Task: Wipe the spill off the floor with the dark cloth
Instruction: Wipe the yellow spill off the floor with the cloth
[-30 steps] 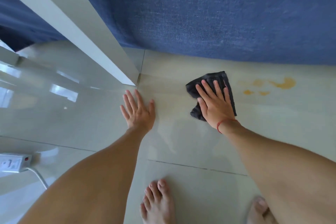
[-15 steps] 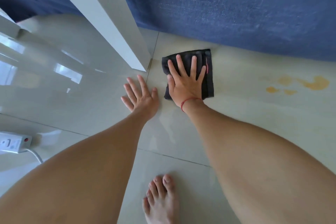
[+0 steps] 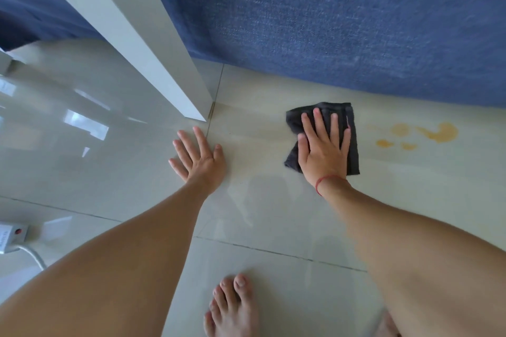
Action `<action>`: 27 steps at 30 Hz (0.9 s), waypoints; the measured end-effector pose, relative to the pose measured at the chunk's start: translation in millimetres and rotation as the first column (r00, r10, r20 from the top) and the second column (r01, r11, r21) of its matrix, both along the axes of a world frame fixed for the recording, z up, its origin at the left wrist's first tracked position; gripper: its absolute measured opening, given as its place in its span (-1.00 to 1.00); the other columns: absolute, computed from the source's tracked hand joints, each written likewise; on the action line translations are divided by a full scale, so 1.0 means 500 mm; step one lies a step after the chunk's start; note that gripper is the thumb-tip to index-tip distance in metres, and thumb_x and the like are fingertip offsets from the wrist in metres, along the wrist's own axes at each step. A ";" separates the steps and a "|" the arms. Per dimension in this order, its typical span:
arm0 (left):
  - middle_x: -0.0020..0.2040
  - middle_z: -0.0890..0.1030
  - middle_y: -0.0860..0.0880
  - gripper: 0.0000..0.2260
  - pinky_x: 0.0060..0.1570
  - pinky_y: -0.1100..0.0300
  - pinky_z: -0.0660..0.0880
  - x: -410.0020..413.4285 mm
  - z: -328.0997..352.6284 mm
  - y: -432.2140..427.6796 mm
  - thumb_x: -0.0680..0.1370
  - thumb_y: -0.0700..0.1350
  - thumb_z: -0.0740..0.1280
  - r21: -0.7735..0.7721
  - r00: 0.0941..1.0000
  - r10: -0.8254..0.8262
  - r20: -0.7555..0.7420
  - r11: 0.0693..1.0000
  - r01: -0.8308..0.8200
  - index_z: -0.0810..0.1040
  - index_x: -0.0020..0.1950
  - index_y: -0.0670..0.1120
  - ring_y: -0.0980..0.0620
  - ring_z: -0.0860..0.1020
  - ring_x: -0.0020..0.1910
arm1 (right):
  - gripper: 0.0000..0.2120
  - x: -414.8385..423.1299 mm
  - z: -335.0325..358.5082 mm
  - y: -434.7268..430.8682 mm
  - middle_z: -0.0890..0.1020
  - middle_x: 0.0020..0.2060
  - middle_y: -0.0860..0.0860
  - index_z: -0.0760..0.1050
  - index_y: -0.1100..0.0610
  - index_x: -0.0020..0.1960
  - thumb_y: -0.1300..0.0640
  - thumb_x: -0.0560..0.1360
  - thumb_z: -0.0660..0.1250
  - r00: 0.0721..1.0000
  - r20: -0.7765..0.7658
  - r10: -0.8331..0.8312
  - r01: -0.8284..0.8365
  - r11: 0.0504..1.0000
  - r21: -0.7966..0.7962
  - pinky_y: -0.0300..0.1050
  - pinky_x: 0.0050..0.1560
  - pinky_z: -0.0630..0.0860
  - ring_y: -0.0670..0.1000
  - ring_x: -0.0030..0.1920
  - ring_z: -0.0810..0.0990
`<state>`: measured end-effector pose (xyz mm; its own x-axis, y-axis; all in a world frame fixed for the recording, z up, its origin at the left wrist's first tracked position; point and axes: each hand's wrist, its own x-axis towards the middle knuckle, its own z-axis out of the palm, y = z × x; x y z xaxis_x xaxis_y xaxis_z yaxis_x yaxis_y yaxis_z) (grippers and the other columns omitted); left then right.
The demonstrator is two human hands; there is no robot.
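right hand (image 3: 324,150) flat on cloth (image 3: 351,142) — swept back from 9 o'clock toward spill (image 3: 440,133) at 3 o'clock, still unwiped; left hand (image 3: 200,159) splayed, empty.

Right hand (image 3: 324,152) flat on dark cloth (image 3: 351,145), orange spill (image 3: 438,133) just beside; left hand (image 3: 201,160) splayed on floor (image 3: 273,216)

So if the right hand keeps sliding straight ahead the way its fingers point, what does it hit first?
The right hand lies flat on the cloth, fingers pointing up the frame. Straight on comes a strip of bare floor, then probably the blue fabric. The spill lies off to its right.
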<state>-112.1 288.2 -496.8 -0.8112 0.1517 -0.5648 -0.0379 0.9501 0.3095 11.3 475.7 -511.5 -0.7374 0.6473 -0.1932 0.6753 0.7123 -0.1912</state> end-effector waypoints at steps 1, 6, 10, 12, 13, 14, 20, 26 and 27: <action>0.55 -0.41 -0.01 -0.43 0.45 -0.08 -0.41 0.000 -0.002 0.001 0.64 0.08 -0.08 -0.002 1.000 0.002 0.000 1.000 -0.002 -0.32 0.56 0.11 0.01 -0.41 0.52 | -0.52 -0.022 -0.003 -0.009 0.03 0.56 -0.09 0.03 -0.13 0.53 -0.09 0.62 -0.11 0.998 0.004 -0.055 0.055 0.998 0.010 0.28 0.49 -0.19 0.13 0.56 -0.09; 0.54 -0.43 -0.01 -0.43 0.44 -0.08 -0.42 -0.003 0.000 0.004 0.64 0.08 -0.08 -0.007 1.000 -0.004 0.014 1.000 0.004 -0.34 0.56 0.11 0.00 -0.42 0.52 | -0.53 -0.140 -0.003 -0.054 0.00 0.57 -0.06 0.02 -0.14 0.53 -0.09 0.62 -0.07 0.996 -0.022 -0.090 0.090 0.996 -0.008 0.41 0.40 -0.24 0.27 0.53 -0.15; 0.53 -0.45 -0.01 -0.42 0.44 -0.08 -0.42 -0.004 -0.002 -0.001 0.64 0.07 -0.09 -0.017 1.000 -0.009 0.023 1.000 0.009 -0.36 0.55 0.12 0.00 -0.44 0.51 | -0.54 -0.176 -0.006 -0.110 0.13 0.55 -0.05 0.16 -0.11 0.50 -0.08 0.61 0.00 0.992 -0.064 0.106 -0.108 0.994 -0.022 0.44 0.40 -0.16 0.30 0.53 -0.03; 0.53 -0.45 -0.01 -0.42 0.43 -0.07 -0.42 -0.005 0.000 -0.002 0.64 0.08 -0.08 -0.020 1.000 -0.009 0.027 1.000 0.010 -0.36 0.55 0.12 0.00 -0.43 0.51 | -0.53 -0.162 -0.002 -0.131 0.23 0.52 -0.05 0.25 -0.09 0.47 -0.09 0.58 -0.02 0.976 -0.075 0.205 -0.208 0.978 -0.023 0.44 0.40 -0.08 0.29 0.52 0.06; 0.53 -0.44 -0.01 -0.42 0.43 -0.07 -0.42 -0.004 0.002 -0.002 0.64 0.08 -0.08 -0.018 1.000 -0.009 0.029 1.000 0.010 -0.35 0.55 0.12 0.00 -0.43 0.51 | -0.52 -0.147 -0.002 -0.134 0.25 0.51 -0.05 0.27 -0.08 0.46 -0.09 0.57 -0.05 0.963 -0.075 0.258 -0.261 0.965 -0.027 0.43 0.41 -0.05 0.28 0.52 0.08; 0.54 -0.43 0.00 -0.42 0.44 -0.06 -0.41 -0.003 0.003 -0.003 0.64 0.09 -0.07 -0.015 1.000 -0.005 0.029 1.000 0.006 -0.34 0.55 0.13 0.01 -0.42 0.52 | -0.51 -0.129 -0.002 -0.133 0.25 0.51 -0.06 0.27 -0.08 0.46 -0.09 0.57 -0.06 0.948 -0.066 0.313 -0.315 0.948 -0.032 0.41 0.42 -0.03 0.26 0.52 0.09; 0.59 -0.28 -0.05 -0.48 0.49 -0.03 -0.33 0.021 0.021 0.016 0.65 0.07 -0.09 0.035 0.993 0.078 -0.085 0.997 -0.075 -0.12 0.61 0.05 0.00 -0.31 0.56 | -0.51 -0.001 0.003 -0.111 0.21 0.52 -0.10 0.21 -0.07 0.50 -0.05 0.59 -0.09 0.930 -0.061 0.361 -0.365 0.928 -0.076 0.20 0.51 -0.05 0.12 0.54 0.09; 0.61 -0.07 -0.13 -0.51 0.51 -0.07 -0.15 0.102 0.038 0.117 0.66 0.09 -0.04 0.076 0.959 -0.093 -0.268 0.990 0.117 0.13 0.58 -0.01 -0.09 -0.14 0.58 | -0.49 0.105 0.011 -0.041 0.13 0.54 -0.11 0.12 -0.09 0.52 -0.09 0.58 -0.14 0.995 -0.036 0.088 -0.091 0.992 -0.085 0.12 0.53 -0.12 0.08 0.56 0.00; 0.61 -0.07 -0.13 -0.52 0.50 -0.08 -0.14 0.102 0.036 0.138 0.66 0.09 -0.03 0.091 0.949 -0.140 -0.282 0.981 0.171 0.11 0.58 0.00 -0.10 -0.13 0.58 | -0.48 0.121 0.011 -0.022 0.09 0.55 -0.12 0.09 -0.10 0.53 -0.11 0.58 -0.14 0.999 -0.024 0.048 -0.050 0.996 -0.080 0.12 0.53 -0.14 0.08 0.56 -0.03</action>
<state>-60.9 357.2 -478.6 -0.8930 0.3383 -0.2967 0.2086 0.8955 0.3932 71.6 464.8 -505.8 -0.7722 0.5935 -0.2269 0.6354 0.7259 -0.2634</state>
